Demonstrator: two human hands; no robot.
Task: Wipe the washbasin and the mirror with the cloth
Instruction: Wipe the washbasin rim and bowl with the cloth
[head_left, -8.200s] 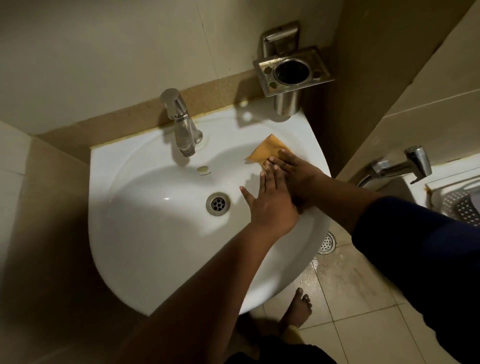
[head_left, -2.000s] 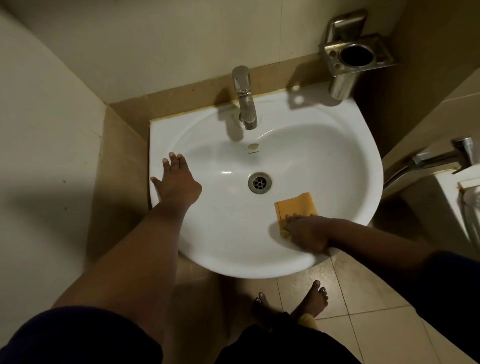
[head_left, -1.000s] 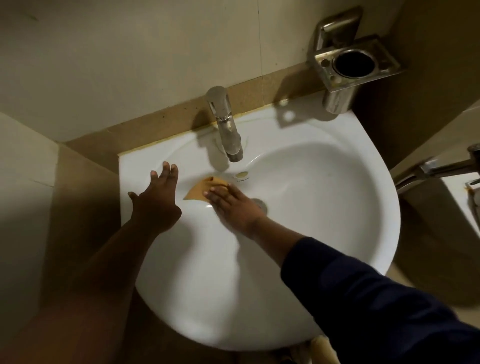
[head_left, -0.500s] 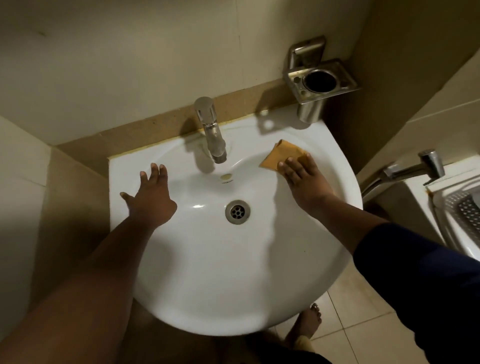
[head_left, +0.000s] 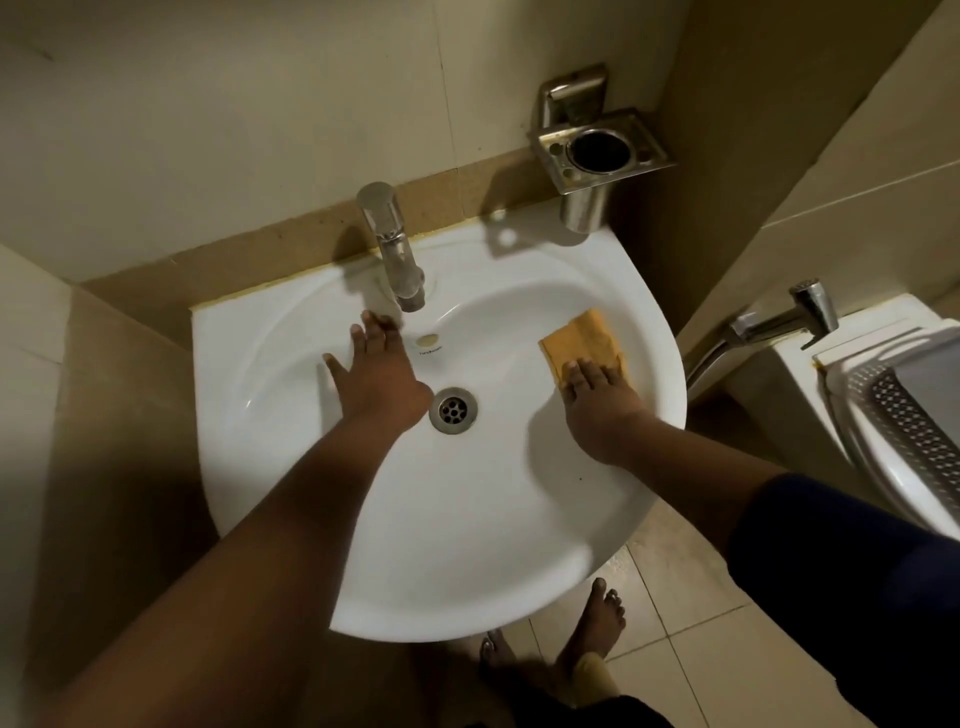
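Note:
A white washbasin is fixed to the tiled wall below me. An orange cloth lies flat on the right inner slope of the bowl. My right hand presses down on the cloth's near edge with straight fingers. My left hand is spread flat inside the bowl, left of the drain and just below the chrome tap. No mirror is in view.
A steel tumbler holder hangs on the wall above the basin's back right corner. A toilet with a spray tap stands to the right. My bare feet are on the tiled floor under the basin.
My right hand has slid the cloth from the back of the bowl to its right side. My left hand has moved from the left rim into the bowl, under the tap.

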